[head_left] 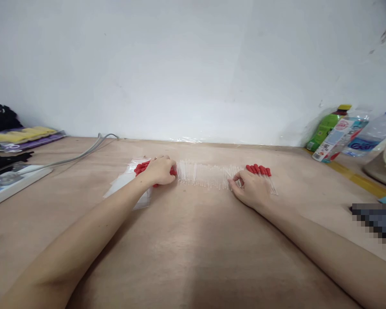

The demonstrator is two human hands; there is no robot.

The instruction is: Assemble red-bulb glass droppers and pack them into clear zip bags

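Observation:
A row of clear thin droppers (206,176) lies across the wooden table (186,249). My left hand (159,171) is curled over a bunch of red rubber bulbs (141,167) at the row's left end. My right hand (251,189) rests at the right end, fingers bent and pinched on a clear dropper, just in front of several red-bulbed droppers (259,169) lying side by side. A clear plastic bag (125,184) lies under and left of my left hand.
Plastic bottles (344,133) lean against the white wall at the right, beside a yellow strip (357,178). A grey cable (77,156) runs to a white tray (13,182) at the left, with yellow and purple items (22,135) behind it.

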